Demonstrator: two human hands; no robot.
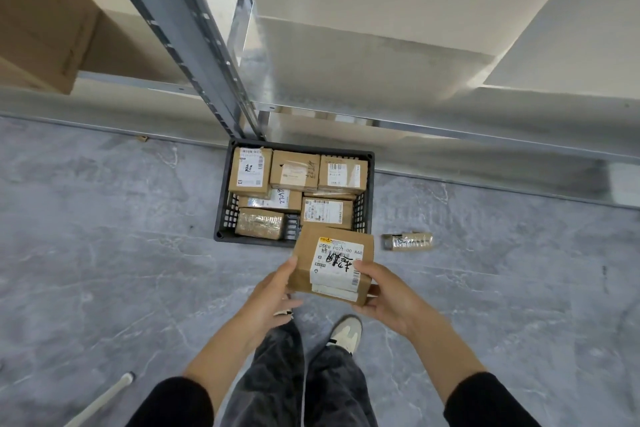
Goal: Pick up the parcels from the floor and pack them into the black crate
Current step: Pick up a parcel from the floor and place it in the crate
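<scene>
Left hand (273,291): grips held parcel's left edge.
Right hand (381,291): clasps its right corner.
Held parcel (332,263): label reads "P021-00 A68".
Black crate (224,215): centre frame, holds labelled parcels.
Floor parcel (408,241): right of crate.

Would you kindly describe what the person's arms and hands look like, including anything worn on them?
Both hands, left hand and right hand, are bare, with no gloves, rings or watch showing. Black sleeves are pushed up near the elbows, leaving both forearms uncovered.

6 parcels (295,170) in 1 crate (225,215), 1 held parcel (332,263), 1 floor parcel (408,241).
</scene>
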